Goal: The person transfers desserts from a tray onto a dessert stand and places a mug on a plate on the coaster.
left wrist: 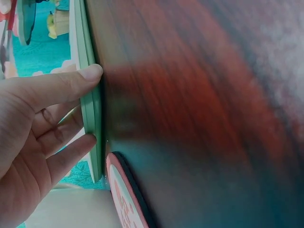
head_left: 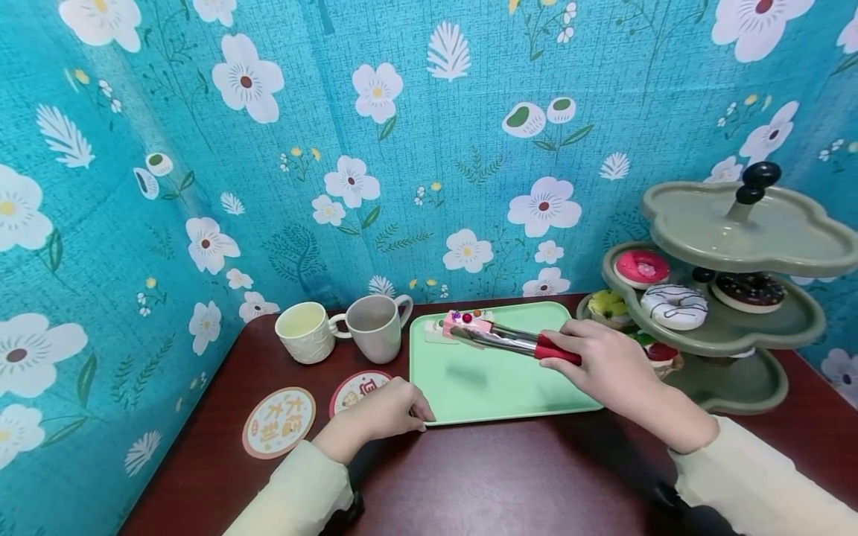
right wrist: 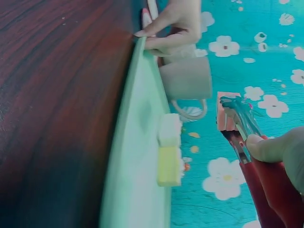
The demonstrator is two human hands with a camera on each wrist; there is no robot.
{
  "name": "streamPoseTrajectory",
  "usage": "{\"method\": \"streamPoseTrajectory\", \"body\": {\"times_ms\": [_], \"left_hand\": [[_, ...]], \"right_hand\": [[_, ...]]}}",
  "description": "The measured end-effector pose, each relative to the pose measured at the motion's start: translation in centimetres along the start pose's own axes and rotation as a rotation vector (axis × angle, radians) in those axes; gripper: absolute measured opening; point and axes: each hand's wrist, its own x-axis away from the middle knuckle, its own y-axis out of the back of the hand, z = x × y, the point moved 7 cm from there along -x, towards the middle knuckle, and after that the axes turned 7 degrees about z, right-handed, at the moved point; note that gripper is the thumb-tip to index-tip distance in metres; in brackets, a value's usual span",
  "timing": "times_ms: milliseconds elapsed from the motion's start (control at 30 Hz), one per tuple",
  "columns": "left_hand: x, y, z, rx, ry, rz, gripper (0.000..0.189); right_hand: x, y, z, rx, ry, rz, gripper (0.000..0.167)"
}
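With the right hand [head_left: 593, 356], clamping down on red-handled tongs [head_left: 512, 342] and holding a pink cake [head_left: 472, 326] in their tips, clear above the green tray [head_left: 509, 383]! With the left hand [head_left: 385, 412], pinching that tray's near left corner. Hovering near a white cake [right wrist: 169, 130] and a yellow cake [right wrist: 168, 166] on the tray, working between a grey mug [head_left: 377, 342] and a tiered stand [head_left: 757, 231] on the dark desk [head_left: 509, 476].

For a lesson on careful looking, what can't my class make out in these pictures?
1. Coaster beside the left hand: head view, partly covered by that hand; left wrist view, cut off by the bottom edge.
2. Yellow cake: head view, apparently hidden behind the pink cake and tongs.
3. Right hand: right wrist view, cut off by the right edge.
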Motion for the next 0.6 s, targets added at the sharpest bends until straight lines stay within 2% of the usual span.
{"method": "streamPoseTrajectory", "body": {"times_ms": [167, 233, 367, 400, 467, 600], "left_hand": [[0.0, 0.0, 0.0, -0.001, -0.006, 0.000, 0.014], [0.0, 0.0, 0.0, -0.003, -0.007, -0.001, 0.013], [0.1, 0.0, -0.1, -0.004, -0.012, -0.004, 0.013], [0.1, 0.0, -0.1, -0.003, -0.011, -0.003, 0.013], [0.1, 0.0, -0.1, -0.003, -0.011, -0.004, 0.013], [0.1, 0.0, -0.1, -0.008, -0.009, -0.006, 0.013]], "right_hand": [[0.6, 2.3, -0.3, 0.014, 0.014, -0.084, 0.088], [0.8, 3.2, -0.5, 0.026, 0.005, -0.090, 0.088], [1.3, 4.9, -1.1, 0.050, -0.040, -0.072, 0.067], [1.4, 5.3, -1.2, 0.062, -0.048, -0.071, 0.068], [1.5, 6.3, -1.5, 0.078, -0.064, -0.077, 0.074], [1.9, 8.6, -1.9, 0.132, -0.071, -0.117, 0.102]]}}
